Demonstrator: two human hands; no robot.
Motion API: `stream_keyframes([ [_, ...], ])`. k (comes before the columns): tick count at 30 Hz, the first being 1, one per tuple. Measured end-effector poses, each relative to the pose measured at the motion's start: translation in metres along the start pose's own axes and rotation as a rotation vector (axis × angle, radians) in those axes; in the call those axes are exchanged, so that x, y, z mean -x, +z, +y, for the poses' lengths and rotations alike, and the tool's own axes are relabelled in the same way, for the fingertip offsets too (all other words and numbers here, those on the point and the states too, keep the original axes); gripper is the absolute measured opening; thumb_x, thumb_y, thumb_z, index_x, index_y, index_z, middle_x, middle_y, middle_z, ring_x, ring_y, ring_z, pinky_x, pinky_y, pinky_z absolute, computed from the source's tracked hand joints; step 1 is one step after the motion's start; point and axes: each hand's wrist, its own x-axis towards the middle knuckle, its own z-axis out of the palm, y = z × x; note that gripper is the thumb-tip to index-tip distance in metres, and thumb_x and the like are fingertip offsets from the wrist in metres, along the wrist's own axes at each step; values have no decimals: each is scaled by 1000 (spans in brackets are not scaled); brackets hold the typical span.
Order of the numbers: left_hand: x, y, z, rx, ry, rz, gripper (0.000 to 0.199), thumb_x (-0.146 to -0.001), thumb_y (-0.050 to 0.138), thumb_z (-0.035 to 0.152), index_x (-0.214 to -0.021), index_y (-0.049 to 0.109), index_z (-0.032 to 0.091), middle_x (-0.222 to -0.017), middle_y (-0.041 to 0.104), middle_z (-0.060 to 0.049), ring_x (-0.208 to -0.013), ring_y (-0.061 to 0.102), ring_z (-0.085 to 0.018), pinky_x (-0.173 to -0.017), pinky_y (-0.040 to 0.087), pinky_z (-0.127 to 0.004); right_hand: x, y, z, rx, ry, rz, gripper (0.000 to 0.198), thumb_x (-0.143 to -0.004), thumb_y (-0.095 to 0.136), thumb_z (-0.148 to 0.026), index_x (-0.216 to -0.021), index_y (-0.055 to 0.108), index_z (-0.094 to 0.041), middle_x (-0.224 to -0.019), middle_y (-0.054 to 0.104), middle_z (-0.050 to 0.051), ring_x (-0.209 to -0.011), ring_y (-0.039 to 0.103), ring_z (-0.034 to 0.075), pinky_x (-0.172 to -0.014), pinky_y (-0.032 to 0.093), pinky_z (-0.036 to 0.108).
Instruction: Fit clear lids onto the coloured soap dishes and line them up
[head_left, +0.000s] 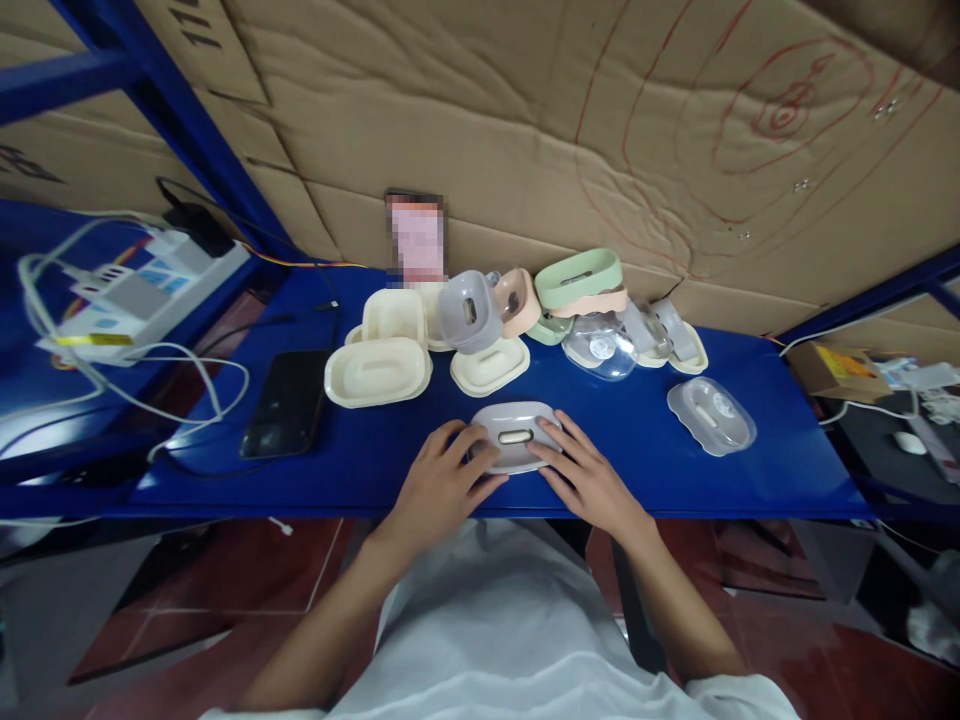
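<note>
White shirt [502, 620]; hands [439, 475] around grey dish [517, 458]; blue tabletop [637, 430], cardboard [450, 120] behind.

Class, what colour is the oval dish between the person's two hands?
The oval dish is light grey; the head view shows it best.

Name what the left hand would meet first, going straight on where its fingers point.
The left hand would first meet the gray dish, whose left end it seems to be touching.
</note>
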Motion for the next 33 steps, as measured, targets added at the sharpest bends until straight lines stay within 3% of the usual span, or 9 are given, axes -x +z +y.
stream_keyframes([
  [3, 0, 1, 0, -31, 4, -26, 22, -98, 77, 38, -113, 74, 22, -123, 70, -11, -114, 62, -33, -99, 59, -49, -2, -6, 2, 7, -22, -14, 46, -110, 54, -23, -156, 57, -25, -173, 43, 8, -167, 25, 31, -130, 42, 58],
  [6, -1, 0, 1, -28, -1, -35, 20, -98, 76, 37, -111, 74, 21, -123, 70, -12, -115, 61, -33, -100, 58, -49, -7, -27, 25, 72, 6, 51, 50, -110, 57, -33, -160, 52, -29, -170, 47, 9, -162, 37, 31, -129, 42, 59],
  [10, -3, -2, 1, 12, -37, -48, 17, -100, 74, 32, -113, 72, 21, -130, 67, -13, -121, 62, -34, -103, 59, -50, -22, -57, 84, 341, 289, 266, 70, -106, 63, -50, -167, 41, -24, -169, 46, 18, -158, 42, 39, -126, 40, 66],
  [12, -3, -1, 1, 50, -56, -53, 17, -101, 72, 30, -116, 71, 21, -136, 64, -14, -128, 62, -34, -107, 58, -51, -31, -62, 111, 446, 381, 258, 86, -101, 67, -59, -169, 36, -18, -170, 41, 23, -157, 41, 45, -123, 41, 69],
  [15, -2, 2, -1, 115, -71, -52, 18, -103, 69, 29, -120, 70, 21, -142, 61, -15, -137, 60, -34, -112, 57, -51, -40, -61, 129, 502, 407, 200, 82, -101, 66, -58, -166, 42, -14, -168, 45, 25, -152, 48, 46, -120, 44, 67],
  [20, 1, 4, -3, 244, -141, -45, 21, -106, 66, 32, -125, 68, 23, -159, 50, -16, -141, 61, -32, -113, 60, -48, -21, -64, 103, 382, 405, 278, 63, -103, 64, -58, -154, 59, -22, -162, 54, 19, -145, 57, 41, -119, 48, 61],
  [26, 1, 0, -2, 362, -210, -75, 38, -105, 68, 35, -141, 59, 28, -163, 50, -13, -143, 61, -29, -118, 56, -46, 6, -46, 42, -23, 266, 216, 53, -110, 57, -43, -161, 53, -31, -165, 54, 11, -150, 55, 30, -123, 49, 50],
  [30, 1, 0, -2, 407, -263, -77, 68, -104, 70, 36, -163, 37, 32, -164, 51, -13, -150, 55, -30, -121, 54, -47, 0, -21, 15, 9, 81, 73, 56, -110, 57, -41, -165, 48, -32, -171, 45, 12, -157, 45, 32, -124, 47, 54],
  [33, 2, 2, -4, 408, -276, -61, 77, -103, 72, 39, -168, 30, 34, -164, 51, -12, -151, 55, -30, -123, 52, -48, -10, -10, 8, 57, 6, 38, 59, -109, 61, -40, -166, 47, -32, -171, 44, 12, -161, 39, 34, -126, 45, 58],
])
